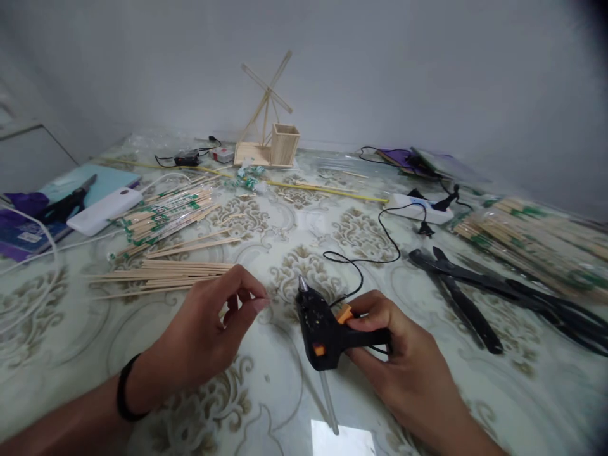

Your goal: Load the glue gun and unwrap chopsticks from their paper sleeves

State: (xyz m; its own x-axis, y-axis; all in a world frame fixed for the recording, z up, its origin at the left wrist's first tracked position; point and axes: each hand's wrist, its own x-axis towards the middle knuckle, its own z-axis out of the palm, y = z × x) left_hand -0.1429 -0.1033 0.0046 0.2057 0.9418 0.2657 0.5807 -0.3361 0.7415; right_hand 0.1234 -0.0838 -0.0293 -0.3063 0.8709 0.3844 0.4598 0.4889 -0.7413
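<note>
My right hand is wrapped around the handle of a black hot glue gun with an orange trigger. Its metal nozzle points away from me, and a clear glue stick sticks out of its back end. To the left of the nozzle, my left hand holds its thumb and forefinger pinched together; anything between them is too small to make out. Just beyond that hand lies a loose pile of thin wooden sticks, partly hidden by my fingers.
A wooden stick windmill with a square box stands by the wall. Packaged sticks lie left, more packs right. Large black scissors and a black-handled knife lie right. The glue gun's cord runs near a white power strip.
</note>
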